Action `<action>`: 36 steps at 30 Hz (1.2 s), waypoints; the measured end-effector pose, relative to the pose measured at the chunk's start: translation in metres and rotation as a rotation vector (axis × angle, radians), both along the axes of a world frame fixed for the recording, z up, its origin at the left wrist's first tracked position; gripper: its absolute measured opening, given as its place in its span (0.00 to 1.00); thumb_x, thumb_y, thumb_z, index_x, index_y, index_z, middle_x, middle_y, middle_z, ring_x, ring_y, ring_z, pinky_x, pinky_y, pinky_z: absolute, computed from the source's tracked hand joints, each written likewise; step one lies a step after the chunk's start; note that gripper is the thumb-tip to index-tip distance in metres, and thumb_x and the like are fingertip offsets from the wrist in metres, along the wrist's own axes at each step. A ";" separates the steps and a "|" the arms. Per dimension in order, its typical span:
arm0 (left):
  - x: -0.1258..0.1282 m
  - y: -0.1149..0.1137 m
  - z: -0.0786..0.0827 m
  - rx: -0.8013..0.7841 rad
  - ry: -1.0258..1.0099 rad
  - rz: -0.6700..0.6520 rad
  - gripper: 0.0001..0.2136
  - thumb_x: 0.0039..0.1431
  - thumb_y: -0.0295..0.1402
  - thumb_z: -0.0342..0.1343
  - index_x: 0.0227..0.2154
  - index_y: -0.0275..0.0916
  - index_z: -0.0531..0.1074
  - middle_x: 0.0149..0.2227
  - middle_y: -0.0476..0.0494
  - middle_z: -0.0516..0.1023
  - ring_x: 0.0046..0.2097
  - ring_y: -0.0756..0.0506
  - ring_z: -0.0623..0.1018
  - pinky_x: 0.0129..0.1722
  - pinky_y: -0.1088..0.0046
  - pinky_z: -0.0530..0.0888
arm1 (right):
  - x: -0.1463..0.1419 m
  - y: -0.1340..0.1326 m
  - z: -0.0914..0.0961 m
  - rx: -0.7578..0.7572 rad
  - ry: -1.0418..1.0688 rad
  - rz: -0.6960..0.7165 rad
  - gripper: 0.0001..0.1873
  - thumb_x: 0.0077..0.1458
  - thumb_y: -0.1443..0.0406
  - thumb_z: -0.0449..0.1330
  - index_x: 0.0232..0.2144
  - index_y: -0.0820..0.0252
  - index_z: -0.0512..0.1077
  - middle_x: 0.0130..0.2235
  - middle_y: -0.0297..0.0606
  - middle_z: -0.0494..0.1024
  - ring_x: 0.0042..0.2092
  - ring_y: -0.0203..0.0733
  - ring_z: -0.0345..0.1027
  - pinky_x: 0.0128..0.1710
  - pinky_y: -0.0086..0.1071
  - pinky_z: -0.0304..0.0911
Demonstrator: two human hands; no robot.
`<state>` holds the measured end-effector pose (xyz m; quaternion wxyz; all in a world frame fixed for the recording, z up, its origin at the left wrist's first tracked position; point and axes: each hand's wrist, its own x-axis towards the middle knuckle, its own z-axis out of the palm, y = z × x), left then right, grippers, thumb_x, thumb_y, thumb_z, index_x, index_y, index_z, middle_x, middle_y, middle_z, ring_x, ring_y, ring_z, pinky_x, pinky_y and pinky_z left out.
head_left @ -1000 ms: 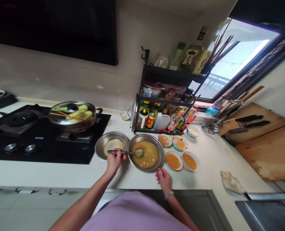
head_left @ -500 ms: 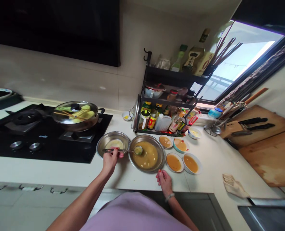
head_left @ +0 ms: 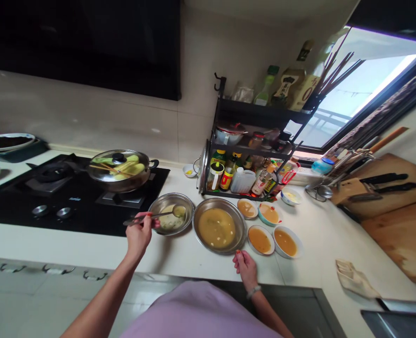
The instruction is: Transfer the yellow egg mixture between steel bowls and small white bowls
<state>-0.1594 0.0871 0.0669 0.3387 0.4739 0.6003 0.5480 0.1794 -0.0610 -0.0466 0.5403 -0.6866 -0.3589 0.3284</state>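
Observation:
My left hand (head_left: 139,234) is closed round the handle of a metal ladle (head_left: 178,211). The ladle's scoop is in the smaller steel bowl (head_left: 163,202), which holds a pale, cloudy liquid with bits in it. Just to the right stands a larger steel bowl (head_left: 241,232) of yellow-brown liquid with small pale pieces afloat. My right hand (head_left: 246,270) rests loosely curled by the front right of that bowl, seemingly with nothing in it; whether it touches the rim I cannot tell. Several small bowls of orange-brown liquid stand beyond, among them a white bowl (head_left: 297,237).
A lidded pan (head_left: 119,183) with green and yellow food under its glass lid sits on the black stove (head_left: 88,220). Behind the bowls rises a black rack (head_left: 257,112) with bottles and jars. Knives (head_left: 383,178) and wooden boards (head_left: 401,230) stand at the right.
My left hand has moved left with the ladle, whose scoop has gone from the larger steel bowl to the smaller one. My right hand keeps its place by the larger bowl.

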 end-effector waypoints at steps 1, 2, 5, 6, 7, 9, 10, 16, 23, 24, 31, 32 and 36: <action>-0.002 -0.002 -0.003 0.036 0.088 -0.019 0.12 0.56 0.39 0.50 0.34 0.36 0.71 0.23 0.43 0.79 0.25 0.43 0.80 0.29 0.68 0.77 | 0.000 0.000 0.000 -0.005 -0.003 -0.003 0.29 0.45 0.38 0.57 0.21 0.59 0.68 0.20 0.33 0.70 0.18 0.34 0.59 0.13 0.26 0.56; -0.004 -0.005 -0.006 0.079 0.171 -0.040 0.12 0.57 0.39 0.50 0.34 0.36 0.71 0.24 0.43 0.79 0.25 0.44 0.80 0.28 0.70 0.76 | 0.000 0.000 0.000 -0.009 -0.005 -0.007 0.29 0.45 0.38 0.57 0.21 0.59 0.68 0.19 0.33 0.70 0.18 0.34 0.60 0.13 0.26 0.57; -0.006 -0.013 -0.012 0.227 0.356 -0.116 0.11 0.58 0.38 0.49 0.35 0.37 0.71 0.26 0.43 0.78 0.25 0.46 0.79 0.28 0.72 0.75 | -0.001 0.000 0.001 -0.013 -0.008 -0.010 0.29 0.45 0.38 0.56 0.21 0.59 0.68 0.19 0.33 0.70 0.18 0.34 0.60 0.14 0.25 0.57; -0.005 -0.015 -0.013 0.276 0.391 -0.141 0.10 0.58 0.37 0.49 0.35 0.37 0.71 0.27 0.44 0.78 0.26 0.46 0.79 0.29 0.72 0.75 | -0.001 0.000 0.002 -0.013 -0.007 -0.011 0.29 0.45 0.38 0.57 0.21 0.59 0.68 0.19 0.33 0.70 0.18 0.34 0.60 0.14 0.25 0.56; -0.005 -0.017 -0.013 0.320 0.413 -0.162 0.09 0.58 0.37 0.49 0.35 0.38 0.71 0.27 0.44 0.77 0.27 0.47 0.78 0.31 0.72 0.75 | -0.001 0.000 0.002 -0.013 -0.006 -0.010 0.29 0.45 0.38 0.57 0.21 0.59 0.68 0.19 0.33 0.70 0.18 0.34 0.60 0.14 0.25 0.56; -0.001 -0.019 -0.012 0.374 0.420 -0.183 0.08 0.58 0.36 0.51 0.35 0.39 0.72 0.28 0.44 0.77 0.29 0.46 0.78 0.35 0.71 0.75 | -0.002 0.000 0.003 -0.009 -0.003 -0.011 0.29 0.45 0.39 0.57 0.21 0.59 0.68 0.19 0.33 0.70 0.18 0.34 0.60 0.14 0.25 0.56; 0.001 -0.020 -0.011 0.374 0.401 -0.178 0.08 0.57 0.36 0.51 0.35 0.39 0.72 0.28 0.44 0.77 0.30 0.46 0.79 0.36 0.70 0.75 | -0.002 0.000 0.003 -0.006 0.000 -0.013 0.29 0.45 0.39 0.57 0.21 0.59 0.68 0.19 0.33 0.70 0.19 0.34 0.60 0.14 0.26 0.56; 0.034 -0.026 -0.009 0.157 0.093 -0.157 0.09 0.59 0.38 0.50 0.37 0.40 0.70 0.25 0.45 0.78 0.27 0.44 0.79 0.29 0.70 0.76 | -0.002 0.000 0.002 -0.001 0.012 -0.008 0.29 0.46 0.39 0.57 0.20 0.59 0.68 0.18 0.32 0.68 0.17 0.32 0.57 0.14 0.25 0.54; 0.079 -0.036 -0.021 0.227 0.169 -0.523 0.07 0.57 0.35 0.52 0.34 0.40 0.73 0.29 0.44 0.77 0.27 0.46 0.78 0.30 0.70 0.75 | -0.001 0.000 0.001 0.031 0.021 -0.006 0.29 0.45 0.39 0.58 0.20 0.59 0.68 0.19 0.32 0.69 0.18 0.33 0.58 0.13 0.25 0.55; 0.084 -0.036 -0.023 0.234 0.179 -0.548 0.08 0.57 0.35 0.52 0.34 0.40 0.73 0.29 0.44 0.76 0.27 0.46 0.77 0.30 0.70 0.74 | -0.001 0.000 0.001 0.029 0.020 -0.006 0.29 0.45 0.39 0.58 0.20 0.59 0.68 0.19 0.32 0.69 0.18 0.33 0.58 0.13 0.25 0.55; 0.096 -0.022 -0.039 -0.013 -0.083 -0.382 0.10 0.55 0.39 0.53 0.33 0.37 0.71 0.20 0.45 0.77 0.23 0.43 0.79 0.26 0.68 0.75 | -0.001 -0.001 0.002 0.016 0.022 -0.018 0.29 0.45 0.38 0.58 0.21 0.59 0.68 0.19 0.32 0.69 0.17 0.33 0.58 0.13 0.25 0.56; 0.095 -0.019 -0.040 -0.053 -0.143 -0.355 0.10 0.55 0.40 0.54 0.32 0.37 0.70 0.20 0.44 0.78 0.22 0.42 0.79 0.25 0.67 0.75 | -0.001 -0.001 0.002 0.017 0.023 -0.021 0.29 0.45 0.38 0.58 0.21 0.59 0.68 0.19 0.32 0.70 0.17 0.33 0.58 0.13 0.25 0.56; 0.091 -0.013 -0.043 -0.146 -0.257 -0.267 0.11 0.53 0.40 0.55 0.28 0.37 0.70 0.19 0.42 0.78 0.22 0.41 0.79 0.25 0.66 0.77 | 0.000 -0.001 0.000 0.014 0.026 -0.031 0.29 0.45 0.39 0.58 0.21 0.59 0.68 0.19 0.33 0.70 0.18 0.33 0.59 0.13 0.25 0.56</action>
